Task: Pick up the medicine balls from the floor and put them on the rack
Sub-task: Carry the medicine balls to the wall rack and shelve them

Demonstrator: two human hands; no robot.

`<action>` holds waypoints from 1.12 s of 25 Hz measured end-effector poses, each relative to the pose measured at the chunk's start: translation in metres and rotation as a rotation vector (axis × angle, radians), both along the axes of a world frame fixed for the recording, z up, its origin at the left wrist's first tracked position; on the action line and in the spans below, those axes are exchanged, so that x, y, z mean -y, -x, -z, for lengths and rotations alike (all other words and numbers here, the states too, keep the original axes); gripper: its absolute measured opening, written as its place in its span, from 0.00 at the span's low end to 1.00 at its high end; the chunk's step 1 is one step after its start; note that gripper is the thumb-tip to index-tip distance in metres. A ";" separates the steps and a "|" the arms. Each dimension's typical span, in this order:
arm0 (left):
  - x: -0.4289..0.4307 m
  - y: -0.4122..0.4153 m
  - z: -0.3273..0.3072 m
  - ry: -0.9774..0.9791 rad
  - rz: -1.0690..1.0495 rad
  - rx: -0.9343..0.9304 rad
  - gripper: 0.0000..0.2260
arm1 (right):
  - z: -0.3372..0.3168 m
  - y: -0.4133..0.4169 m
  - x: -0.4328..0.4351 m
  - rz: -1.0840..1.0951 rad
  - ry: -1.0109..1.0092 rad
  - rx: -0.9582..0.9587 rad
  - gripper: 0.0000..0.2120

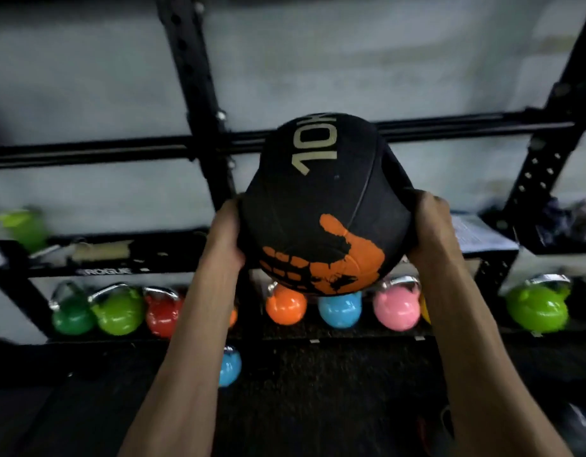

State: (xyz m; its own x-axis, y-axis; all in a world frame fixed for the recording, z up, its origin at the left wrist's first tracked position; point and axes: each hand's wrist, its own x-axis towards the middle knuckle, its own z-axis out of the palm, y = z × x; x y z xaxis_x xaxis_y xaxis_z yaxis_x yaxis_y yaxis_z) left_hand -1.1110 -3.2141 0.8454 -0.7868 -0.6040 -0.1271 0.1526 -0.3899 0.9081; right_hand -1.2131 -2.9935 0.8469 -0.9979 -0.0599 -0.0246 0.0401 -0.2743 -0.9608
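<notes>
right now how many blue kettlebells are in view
2. One blue kettlebell stands in the row below the medicine ball; a second blue kettlebell sits on the floor beside the left forearm. More may be hidden.

Both bare forearms are stretching forward and upward, side by side. The left hand [226, 230] and right hand [430, 222] are gripping opposite sides of the black medicine ball [318, 199], fingers curling behind it.
</notes>
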 end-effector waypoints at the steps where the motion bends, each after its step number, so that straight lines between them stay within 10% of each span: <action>1: 0.000 -0.012 -0.016 0.018 -0.030 -0.012 0.13 | -0.013 -0.003 0.007 -0.020 0.015 -0.001 0.06; 11: 0.133 -0.121 -0.116 0.231 -0.407 -0.094 0.14 | -0.131 -0.052 0.180 -0.357 0.161 -0.237 0.16; 15: 0.217 -0.168 -0.134 0.303 -0.488 -0.095 0.15 | -0.141 -0.081 0.283 -0.443 0.225 -0.282 0.03; 28: 0.473 -0.229 -0.132 0.331 -0.646 -0.076 0.16 | -0.138 -0.117 0.579 -0.568 0.190 -0.268 0.16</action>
State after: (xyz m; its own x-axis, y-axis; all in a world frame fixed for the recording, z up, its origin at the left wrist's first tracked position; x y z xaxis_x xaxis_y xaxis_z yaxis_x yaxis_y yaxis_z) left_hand -0.8818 -3.6869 0.9775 -0.2597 -0.9482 0.1833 0.3262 0.0925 0.9408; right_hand -1.0957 -3.5726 0.9847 -0.7794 -0.5585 0.2840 -0.0056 -0.4471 -0.8945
